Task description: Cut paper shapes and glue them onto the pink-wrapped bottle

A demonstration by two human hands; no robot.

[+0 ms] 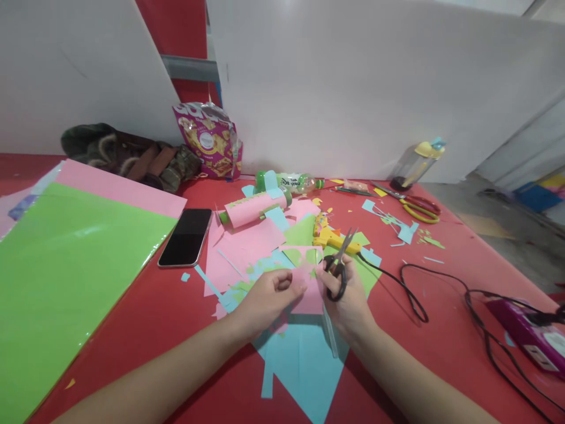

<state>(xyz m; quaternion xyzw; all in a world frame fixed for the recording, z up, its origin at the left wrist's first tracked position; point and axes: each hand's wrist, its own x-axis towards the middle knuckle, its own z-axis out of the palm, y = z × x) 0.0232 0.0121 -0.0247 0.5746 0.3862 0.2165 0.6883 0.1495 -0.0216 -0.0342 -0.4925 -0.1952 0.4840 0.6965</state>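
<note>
A small pink sheet of paper (pixel 308 297) with green pieces along its upper part is pinched at its left side by my left hand (pixel 269 297), fingers closed. My right hand (pixel 346 294) is closed round black-handled scissors (pixel 339 268), whose blades point up and away, and its thumb touches the paper's right edge. Beneath lie a blue sheet (pixel 304 365) and scattered paper scraps. Just beyond my right hand sits a yellow glue gun (pixel 333 238). A clear glue stick (pixel 330 333) lies below the hand. Farther back, a pink-wrapped roll (pixel 253 209) rests on its side.
To the left are plastic-covered coloured sheets (pixel 83 265) and a phone (pixel 185 238). Along the back stand a snack bag (pixel 209 141), a lying green bottle (pixel 295 182) and a clear bottle (pixel 412 165). At right lie large scissors (pixel 421 209), black cables (pixel 468 291) and a purple power strip (pixel 521 327).
</note>
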